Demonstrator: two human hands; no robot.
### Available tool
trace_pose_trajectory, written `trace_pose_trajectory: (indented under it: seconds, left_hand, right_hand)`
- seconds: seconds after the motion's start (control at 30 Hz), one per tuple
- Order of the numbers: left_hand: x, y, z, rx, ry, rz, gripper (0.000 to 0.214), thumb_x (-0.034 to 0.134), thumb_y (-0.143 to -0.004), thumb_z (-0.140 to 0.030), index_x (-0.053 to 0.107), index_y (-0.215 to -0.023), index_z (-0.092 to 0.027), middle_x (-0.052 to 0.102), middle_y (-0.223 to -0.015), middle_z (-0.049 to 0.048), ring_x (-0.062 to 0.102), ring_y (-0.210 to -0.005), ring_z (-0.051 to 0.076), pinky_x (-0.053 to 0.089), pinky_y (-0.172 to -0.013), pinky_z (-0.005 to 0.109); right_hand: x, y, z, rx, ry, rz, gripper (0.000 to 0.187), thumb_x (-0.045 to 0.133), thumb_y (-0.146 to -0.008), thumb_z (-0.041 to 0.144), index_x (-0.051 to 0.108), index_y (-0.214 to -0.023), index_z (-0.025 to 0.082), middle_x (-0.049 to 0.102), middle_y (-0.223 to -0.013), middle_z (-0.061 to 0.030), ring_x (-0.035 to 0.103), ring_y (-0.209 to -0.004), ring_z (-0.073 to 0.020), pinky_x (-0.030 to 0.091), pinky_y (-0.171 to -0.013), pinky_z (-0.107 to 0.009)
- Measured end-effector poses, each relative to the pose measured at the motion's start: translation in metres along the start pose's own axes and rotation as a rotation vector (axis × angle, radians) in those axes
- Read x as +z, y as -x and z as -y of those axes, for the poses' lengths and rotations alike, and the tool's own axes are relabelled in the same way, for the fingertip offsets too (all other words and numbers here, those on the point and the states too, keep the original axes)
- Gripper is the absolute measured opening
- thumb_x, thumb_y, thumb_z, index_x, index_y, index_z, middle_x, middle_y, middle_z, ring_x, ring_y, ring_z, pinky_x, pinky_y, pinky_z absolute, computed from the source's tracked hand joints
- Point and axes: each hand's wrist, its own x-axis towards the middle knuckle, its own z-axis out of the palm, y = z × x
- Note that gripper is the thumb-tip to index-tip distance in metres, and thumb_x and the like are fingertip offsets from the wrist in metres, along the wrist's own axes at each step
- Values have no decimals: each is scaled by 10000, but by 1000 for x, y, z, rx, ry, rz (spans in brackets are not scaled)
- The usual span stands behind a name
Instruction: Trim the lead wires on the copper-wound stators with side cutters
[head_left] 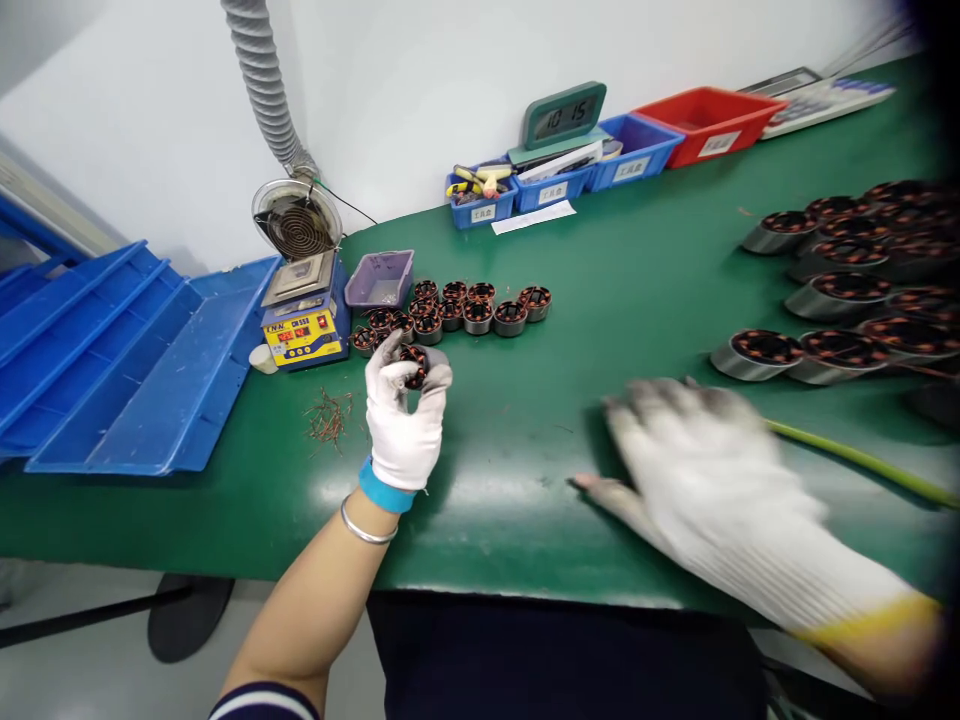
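My left hand (403, 435), in a white glove with a blue cuff, grips a small motor stator (415, 368) with dark copper windings between thumb and fingers. Just beyond it stands a cluster of similar stators (478, 314) with silver rims. My right hand (709, 480), gloved in white and smeared by motion, is low over the green table, fingers outstretched and thumb apart. Nothing shows in its grasp, though its palm is hidden. Close by on its right runs a yellow-green cord (862, 460). Larger silver-rimmed stators (757, 355) stand in rows past the fingertips.
At left are a blue-and-yellow solder pot unit (304, 330), a purple tray (380, 280), copper wire scraps (328, 418) and blue bins (165, 400). Along the wall stand blue tool boxes (555, 192), a red box (709, 125) and a clock (564, 115). A fume hose (262, 80) hangs above.
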Motion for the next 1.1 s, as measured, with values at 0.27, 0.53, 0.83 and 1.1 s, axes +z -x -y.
trace_pose_trajectory:
  seconds: [0.27, 0.53, 0.83, 1.1]
  left_hand:
    - [-14, 3, -10, 194, -135, 115, 152, 634, -874, -261, 502, -927, -207, 413, -1457, 119, 537, -1263, 236, 485, -1044, 436]
    - [0, 19, -21, 261, -415, 816, 149, 631, -877, -314, 535, -873, -201, 475, -1439, 112, 672, -1020, 238, 579, -821, 378]
    - [9, 31, -30, -198, -360, 647, 967, 861, -518, -501, 395, -1301, -177, 476, -1414, 186, 661, -1040, 302, 583, -860, 439]
    - [18, 30, -28, -393, -394, 782, 955, 735, -673, -476, 294, -1480, -220, 713, -1042, 63, 705, -909, 296, 582, -802, 437]
  right_hand:
    - [5, -87, 105, -303, -608, 103, 815, 615, -788, 537, 472, -1417, 39, 438, -1456, -263, 324, -1392, -397, 154, -1170, -571]
    - [9, -81, 8, 195, -979, 286, 430, 404, -901, 335, 615, -1209, 123, 699, -1068, -137, 660, -968, -239, 534, -846, -385]
    - [-7, -63, 11, 259, -1129, 529, 389, 645, -730, 433, 664, -1051, 214, 723, -890, -39, 664, -780, -201, 523, -665, -297]
    - [-24, -58, 24, 366, -646, 329, 122, 607, -648, 366, 647, -692, 259, 678, -718, -2, 621, -653, -213, 370, -496, -297]
